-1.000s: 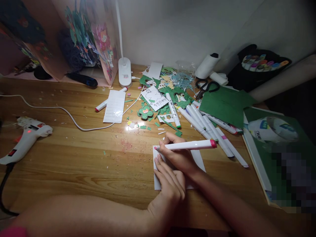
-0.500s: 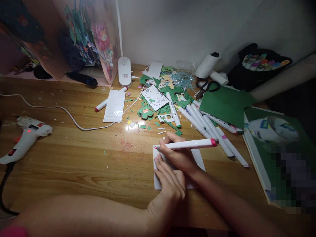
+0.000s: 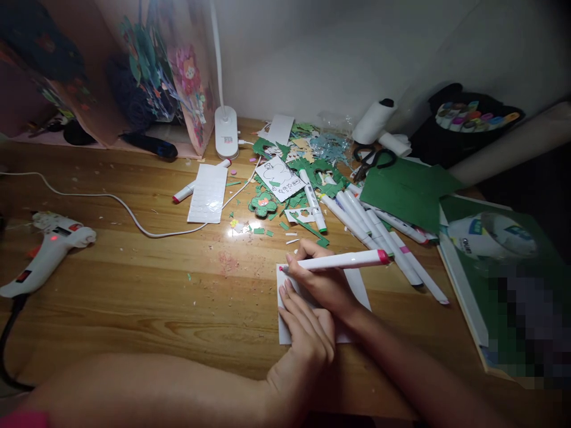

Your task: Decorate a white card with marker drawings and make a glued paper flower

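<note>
A white marker with a pink end (image 3: 348, 260) is gripped in my right hand (image 3: 319, 279). Its tip touches a small pink mark near the upper left corner of a sheet of white paper (image 3: 360, 288). My left hand (image 3: 303, 318) lies flat on the same paper, just below the tip, its fingers stretched out. Much of the sheet is hidden under both hands. Beyond them lie several white markers (image 3: 379, 238), a green paper flower (image 3: 263, 204) and a white card with black line drawings (image 3: 280, 178).
At left lies a white glue gun (image 3: 51, 249) with a red light. Behind are a lamp base (image 3: 227, 132), a white card (image 3: 207, 193) over a marker, green paper scraps, black scissors (image 3: 373, 159) and green sheets (image 3: 401, 193). Clear tape (image 3: 493, 235) rests at right.
The pink mark at the marker's tip looks slightly more filled in. Both hands stay in nearly the same place, and the view has shifted a little.
</note>
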{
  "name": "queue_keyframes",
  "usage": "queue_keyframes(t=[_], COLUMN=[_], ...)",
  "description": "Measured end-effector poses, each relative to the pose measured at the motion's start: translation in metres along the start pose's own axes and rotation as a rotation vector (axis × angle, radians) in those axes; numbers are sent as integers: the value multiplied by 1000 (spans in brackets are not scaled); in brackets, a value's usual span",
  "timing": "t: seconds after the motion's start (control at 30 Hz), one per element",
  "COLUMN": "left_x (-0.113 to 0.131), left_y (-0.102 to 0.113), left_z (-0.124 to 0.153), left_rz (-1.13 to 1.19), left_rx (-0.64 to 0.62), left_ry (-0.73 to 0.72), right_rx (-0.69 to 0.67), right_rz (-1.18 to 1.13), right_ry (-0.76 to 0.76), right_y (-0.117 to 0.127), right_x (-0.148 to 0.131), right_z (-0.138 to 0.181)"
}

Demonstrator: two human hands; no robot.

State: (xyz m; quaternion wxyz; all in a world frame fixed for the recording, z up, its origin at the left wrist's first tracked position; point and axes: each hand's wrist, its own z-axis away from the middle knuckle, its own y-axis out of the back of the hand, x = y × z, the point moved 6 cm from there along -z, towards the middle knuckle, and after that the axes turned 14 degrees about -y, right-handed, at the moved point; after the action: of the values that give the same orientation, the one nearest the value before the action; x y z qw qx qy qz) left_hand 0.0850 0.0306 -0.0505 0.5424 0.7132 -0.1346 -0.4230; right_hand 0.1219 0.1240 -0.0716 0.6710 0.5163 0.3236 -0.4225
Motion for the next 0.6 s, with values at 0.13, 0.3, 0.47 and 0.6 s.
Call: queue_keyframes(t=[0.13, 0.3, 0.47, 0.6], left_x=[-2, 4, -1, -42], left_y=[0, -2, -1, -3], left_z=[0, 0, 1, -2], left_rz=[-28, -75, -74, 238], left_rx=[-6, -8, 38, 260], left_ry=[6, -9, -2, -49], right_rx=[9, 5, 17, 157], right_rz=[-3, 15, -54, -318], right_ry=[2, -1, -6, 28], right_y=[1, 0, 1, 27], right_x=[0, 0, 2, 4], right_z=[0, 0, -1, -2])
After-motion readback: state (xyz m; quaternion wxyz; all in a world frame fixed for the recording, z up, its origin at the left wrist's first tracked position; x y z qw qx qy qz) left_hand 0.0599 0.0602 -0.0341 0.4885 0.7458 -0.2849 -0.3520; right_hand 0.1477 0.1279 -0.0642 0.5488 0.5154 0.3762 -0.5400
